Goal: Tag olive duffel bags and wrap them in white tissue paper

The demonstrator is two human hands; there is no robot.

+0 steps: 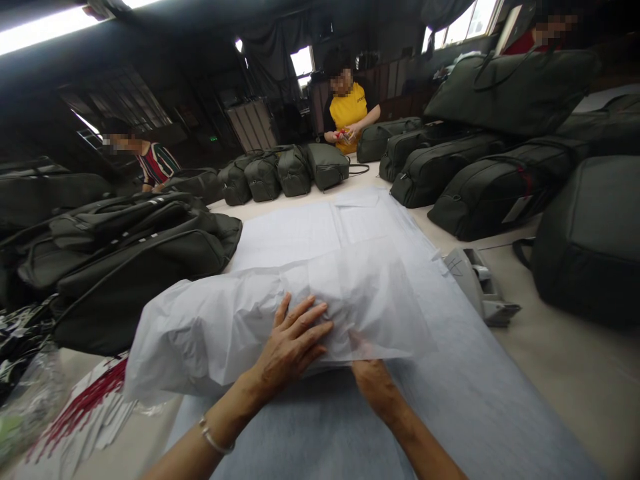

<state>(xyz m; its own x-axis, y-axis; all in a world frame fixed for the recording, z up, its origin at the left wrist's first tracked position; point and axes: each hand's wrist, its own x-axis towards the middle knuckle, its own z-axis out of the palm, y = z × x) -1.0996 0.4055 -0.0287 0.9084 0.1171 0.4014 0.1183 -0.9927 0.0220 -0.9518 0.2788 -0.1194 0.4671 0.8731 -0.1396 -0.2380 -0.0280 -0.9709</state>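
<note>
A heap of dark olive fabric bags lies at your left on the bench. Just beside it, the puffy bundle wrapped in white tissue paper rests on a flat pale sheet. Your left hand presses on top, fingers spread flat, gripping nothing. Your right hand reaches under the paper's edge; its fingers are hidden, so their grip cannot be told. Further right lies a grey plastic dispenser.

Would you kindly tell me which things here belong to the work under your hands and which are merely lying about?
In hand: left hand flat on the tissue-paper bundle; right hand, fingers hidden under its edge; flat paper sheets beneath.
Lying about: dark bags along both sides; grey device on the right; red-and-white tags and clear plastic bag at left.
</note>
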